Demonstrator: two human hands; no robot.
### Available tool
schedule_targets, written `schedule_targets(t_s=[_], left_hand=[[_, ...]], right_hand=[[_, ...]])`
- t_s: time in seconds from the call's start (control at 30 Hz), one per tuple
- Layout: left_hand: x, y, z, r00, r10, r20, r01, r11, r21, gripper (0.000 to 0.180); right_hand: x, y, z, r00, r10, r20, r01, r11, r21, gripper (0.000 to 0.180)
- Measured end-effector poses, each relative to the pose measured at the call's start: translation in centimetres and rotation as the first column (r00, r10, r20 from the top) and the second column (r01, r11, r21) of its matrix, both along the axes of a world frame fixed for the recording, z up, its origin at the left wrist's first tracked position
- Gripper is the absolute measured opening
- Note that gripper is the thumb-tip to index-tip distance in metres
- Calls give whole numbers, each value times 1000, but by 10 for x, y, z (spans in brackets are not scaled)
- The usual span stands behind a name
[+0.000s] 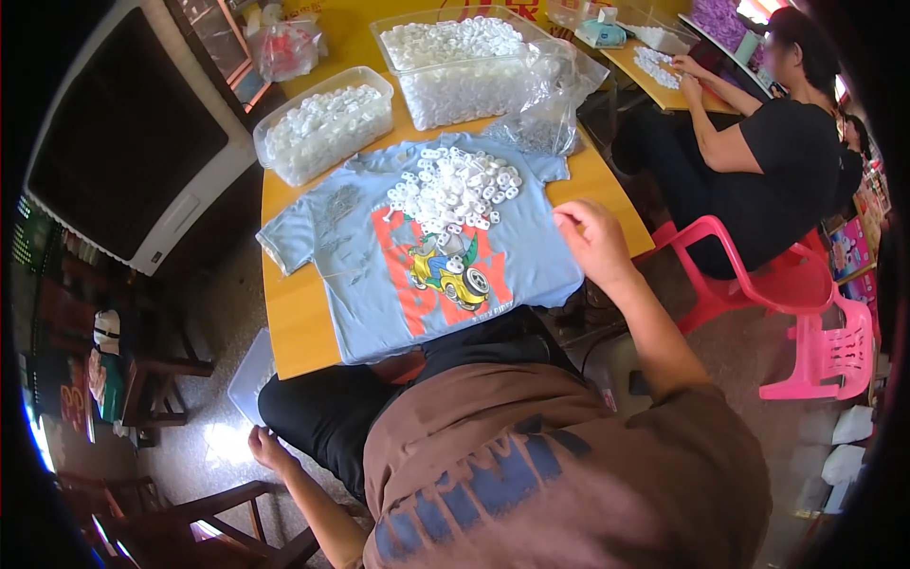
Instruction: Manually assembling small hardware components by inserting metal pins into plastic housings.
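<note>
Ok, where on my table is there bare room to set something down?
The wooden table is bare at near left, between the blue shirt and the left edge, and at right, beyond your right hand, between shirt and right edge. The far side is crowded with plastic tubs and a clear bag; a pile of white pieces covers the shirt's upper middle.

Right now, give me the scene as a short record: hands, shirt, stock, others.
left hand: low beside the left thigh, near a clear bin; grip unclear
right hand: by the shirt's right side, fingers curled; contents unclear
shirt: light blue, spread on the table
pile: white pieces, on the shirt
grey bits: on the shirt, left of the pile
tubs: two, filled with white pieces
co-worker: seated right, hands near white pieces
</note>
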State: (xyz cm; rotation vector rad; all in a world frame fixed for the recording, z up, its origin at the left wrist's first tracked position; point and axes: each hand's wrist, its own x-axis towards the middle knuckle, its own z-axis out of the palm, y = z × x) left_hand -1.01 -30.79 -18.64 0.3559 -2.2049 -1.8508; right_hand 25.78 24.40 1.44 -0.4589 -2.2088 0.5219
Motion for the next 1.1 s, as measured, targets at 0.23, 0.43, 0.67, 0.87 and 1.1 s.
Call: schedule_targets(t_s=[0.23,0.43,0.67,0.87,1.1], left_hand=[[23,71,38,958,-235,-167,58,723,-688,18],[33,92,62,940,-274,-201,65,725,-686,15],[32,116,75,886,-416,-204,157,683,-713,13],[30,120,61,869,-463,-172,148,576,-804,12],[37,137,93,884,-465,-46,362,743,-563,12]], right_hand=[[-23,-11,-7,984,86,158,-103,989,103,13],[-21,6,-7,994,-12,110,-5,988,151,16],[-50,-10,-13,977,113,178,-149,969,199,16],[-64,-2,-26,977,95,189,-137,966,221,12],[-72,5,-22,968,151,200,-174,979,105,12]])
